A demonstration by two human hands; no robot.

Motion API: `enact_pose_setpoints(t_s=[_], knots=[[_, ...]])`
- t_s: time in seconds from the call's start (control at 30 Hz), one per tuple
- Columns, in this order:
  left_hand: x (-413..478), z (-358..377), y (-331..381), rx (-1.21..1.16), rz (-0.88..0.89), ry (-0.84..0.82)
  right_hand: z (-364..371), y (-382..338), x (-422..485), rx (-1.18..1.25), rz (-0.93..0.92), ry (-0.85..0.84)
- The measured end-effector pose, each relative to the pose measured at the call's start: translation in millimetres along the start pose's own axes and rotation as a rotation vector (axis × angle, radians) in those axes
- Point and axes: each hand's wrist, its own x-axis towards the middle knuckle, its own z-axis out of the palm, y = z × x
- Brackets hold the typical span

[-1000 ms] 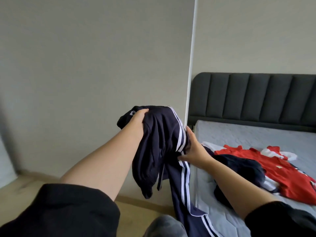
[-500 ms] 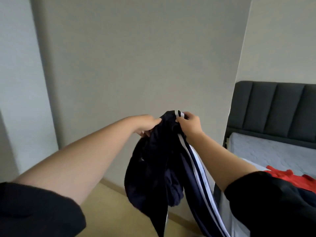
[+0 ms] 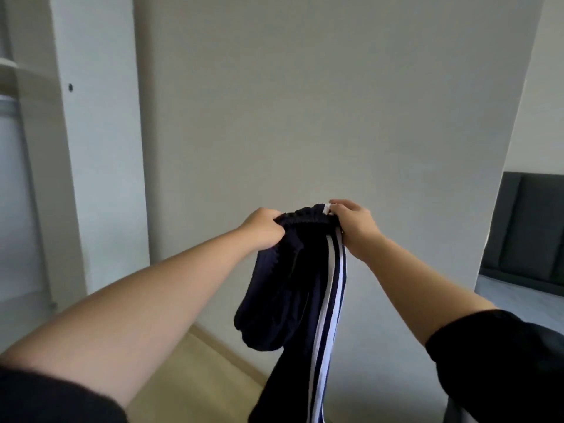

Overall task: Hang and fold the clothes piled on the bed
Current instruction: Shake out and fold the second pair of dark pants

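The left grip (image 3: 264, 228) bunches one end of the gathered elastic waistband (image 3: 305, 217) and the right grip (image 3: 355, 227) pinches the other, beside the white stripes. The navy track trousers (image 3: 283, 306), soft and slack, hang straight down below both hands, long axis vertical, in mid-air left of the bed (image 3: 525, 297).

One pair navy track pants (image 3: 294, 300). Two hands: left hand (image 3: 264, 228), right hand (image 3: 355, 228). Two black sleeves (image 3: 503, 364). One bed (image 3: 529, 227). One wardrobe (image 3: 91, 148).
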Motion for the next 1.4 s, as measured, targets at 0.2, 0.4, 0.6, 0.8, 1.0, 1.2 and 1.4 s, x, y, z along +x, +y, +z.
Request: enact_pose_setpoints(t_s=[0.2,0.4,0.6,0.8,1.0,1.2,1.4], knots=[[7,-36,39,-0.068,-0.005,-0.099,-40,-9,-23,-0.445,-0.013,-0.193],[-5,-25,85,0.119,0.098,-0.276,-59,-47,-44,-0.668,-0.243,-0.187],[-14,-12,104,0.138,0.199,-0.236,-61,-62,-61,-0.802,-0.162,-0.232],[-16,-12,112,0.175,0.227,-0.233,-59,-67,-73,-0.697,-0.077,-0.250],[-14,-5,115,0.166,0.235,-0.282,-57,-67,-75,-0.897,-0.145,-0.191],[-6,1,117,0.367,0.355,-0.251,-75,-64,-62,-0.904,-0.291,0.169],[6,2,92,0.696,0.377,-0.094,-103,-62,-53,-0.880,-0.316,0.326]])
